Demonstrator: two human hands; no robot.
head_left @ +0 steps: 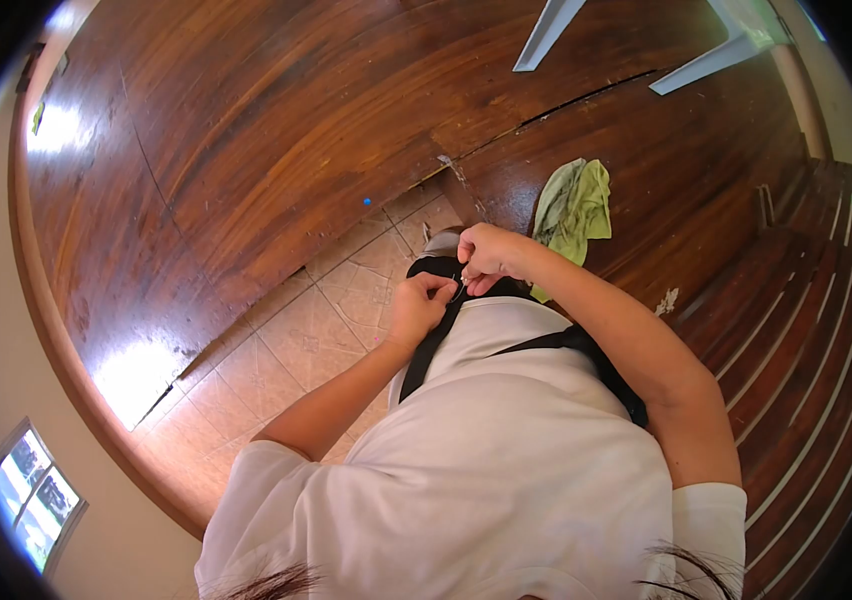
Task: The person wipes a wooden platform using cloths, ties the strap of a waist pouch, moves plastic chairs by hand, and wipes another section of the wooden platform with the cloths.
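Fingers (438, 291) of left hand (416, 310) together, contents unclear; right hand (491, 254) clamped on small whitish thing (465, 283) over black cloth (432, 268). Slatted bench (786, 345) cut off at right. Cloth partly hidden by hands. Green rag (591, 205) partly behind right forearm (596, 300). Whitish thing unidentifiable.

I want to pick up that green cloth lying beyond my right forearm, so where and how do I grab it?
Probably pinch the creased middle of the green cloth, coming down from above with your right hand once it's free. The cloth lies crumpled, so its folds should gather easily, while your right forearm hides part of the near end.
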